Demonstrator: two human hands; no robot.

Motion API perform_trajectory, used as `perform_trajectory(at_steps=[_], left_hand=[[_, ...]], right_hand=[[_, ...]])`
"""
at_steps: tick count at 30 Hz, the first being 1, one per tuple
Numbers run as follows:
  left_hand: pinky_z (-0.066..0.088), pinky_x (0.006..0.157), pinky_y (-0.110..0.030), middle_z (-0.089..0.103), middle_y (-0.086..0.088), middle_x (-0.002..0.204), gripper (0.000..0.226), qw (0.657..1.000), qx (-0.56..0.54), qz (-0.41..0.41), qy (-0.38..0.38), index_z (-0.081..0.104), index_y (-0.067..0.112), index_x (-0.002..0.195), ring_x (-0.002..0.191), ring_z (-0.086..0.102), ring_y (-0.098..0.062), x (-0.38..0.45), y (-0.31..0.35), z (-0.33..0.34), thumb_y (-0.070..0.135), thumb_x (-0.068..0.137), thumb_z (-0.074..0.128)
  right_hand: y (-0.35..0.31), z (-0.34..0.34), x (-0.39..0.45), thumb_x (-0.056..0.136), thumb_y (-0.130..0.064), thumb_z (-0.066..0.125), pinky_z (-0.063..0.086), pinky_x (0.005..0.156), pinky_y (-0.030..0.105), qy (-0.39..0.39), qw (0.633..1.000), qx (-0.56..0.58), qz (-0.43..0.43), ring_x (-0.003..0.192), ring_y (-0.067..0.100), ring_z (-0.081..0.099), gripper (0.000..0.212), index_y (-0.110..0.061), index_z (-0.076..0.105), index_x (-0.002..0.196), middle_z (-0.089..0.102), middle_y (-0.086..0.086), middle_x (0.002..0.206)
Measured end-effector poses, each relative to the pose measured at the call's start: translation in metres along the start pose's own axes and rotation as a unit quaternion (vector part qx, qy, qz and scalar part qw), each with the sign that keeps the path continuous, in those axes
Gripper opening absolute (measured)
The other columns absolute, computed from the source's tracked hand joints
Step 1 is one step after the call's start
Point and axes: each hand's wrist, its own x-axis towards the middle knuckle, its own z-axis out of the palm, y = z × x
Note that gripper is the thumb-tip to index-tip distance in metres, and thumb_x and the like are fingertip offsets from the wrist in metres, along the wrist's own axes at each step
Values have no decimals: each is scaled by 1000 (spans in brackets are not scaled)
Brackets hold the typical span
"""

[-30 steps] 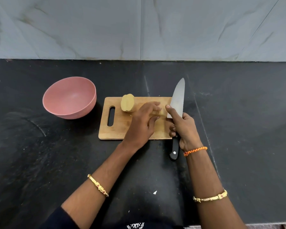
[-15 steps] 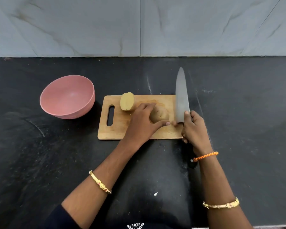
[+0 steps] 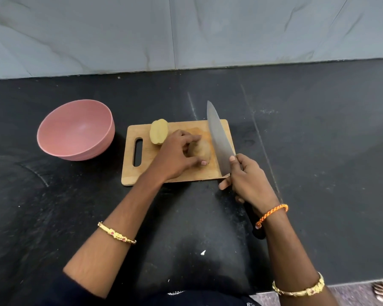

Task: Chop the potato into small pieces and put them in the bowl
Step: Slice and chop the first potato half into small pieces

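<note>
Potato half point(image 3: 202, 149) betw. left hand point(image 3: 175, 155) fingers

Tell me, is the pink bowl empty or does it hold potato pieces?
Empty. The pink bowl shows only its bare inside; both potato halves lie on the cutting board.

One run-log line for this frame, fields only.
stage: pre-cut | left hand: grips potato half on cutting board | right hand: holds chef's knife beside it | pink bowl: empty
</note>
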Motion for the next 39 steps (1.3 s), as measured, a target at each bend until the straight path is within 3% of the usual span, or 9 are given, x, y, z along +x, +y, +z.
perform_trajectory(at_steps=[3,8,22,26,29,32,34,36,39], left_hand=[[49,93,-27,54,4,120,74,1000,8,5,28,56,16,128,106,54,-12,-2,1,3,31,62,85],[50,92,-33,58,2,118,74,999,2,6,51,58,13,126,104,56,-13,-2,-1,7,30,60,87],[48,96,-34,56,1,120,77,998,-5,5,55,55,13,130,108,53,-13,-5,-8,13,26,61,86],[49,85,-28,55,2,105,62,988,51,-4,145,60,13,110,96,52,-12,-13,-1,25,43,61,84],[42,74,-26,51,0,93,57,967,133,-40,212,48,15,92,86,47,-15,-16,9,34,54,63,78],[40,85,-29,50,-5,111,69,972,156,-59,165,46,12,113,101,48,-19,-17,12,28,51,66,78],[36,100,-34,38,-8,131,78,978,183,-33,91,37,19,135,120,41,-22,-17,13,21,37,71,78],[31,107,-39,28,-5,144,72,975,222,16,29,34,27,142,131,30,-22,-16,13,16,25,80,72],[37,100,-35,43,1,135,60,972,227,46,38,42,29,139,123,38,-19,-15,9,15,22,84,66]], right_hand=[[-2,4,3,101,-33,33,29,31,17,-9,1000,20,9,30,8,36,33,-7,51,91,60,5,58],[-9,6,12,101,-34,32,31,31,19,-21,1000,16,11,45,15,40,33,-13,46,80,50,8,71],[-22,2,15,102,-33,29,39,36,24,-39,990,-135,-14,48,18,45,31,-14,44,82,50,9,77],[-18,5,18,101,-33,30,37,36,23,-19,996,-84,-2,49,19,45,33,-9,50,90,52,12,82],[-14,4,19,100,-33,31,34,35,22,11,999,-43,-1,52,19,44,32,-12,48,82,52,12,80],[-7,-2,15,100,-33,32,34,34,22,33,999,-19,6,53,19,44,33,-15,44,75,51,11,78],[-1,-6,10,100,-33,32,35,37,24,37,999,-13,16,51,19,44,33,-15,43,76,51,10,78],[3,-6,3,100,-33,32,35,38,25,32,999,-9,23,48,18,43,32,-11,45,80,50,9,76],[7,1,-7,100,-31,32,35,38,25,28,999,-6,18,44,18,42,33,-8,45,81,50,8,71]])
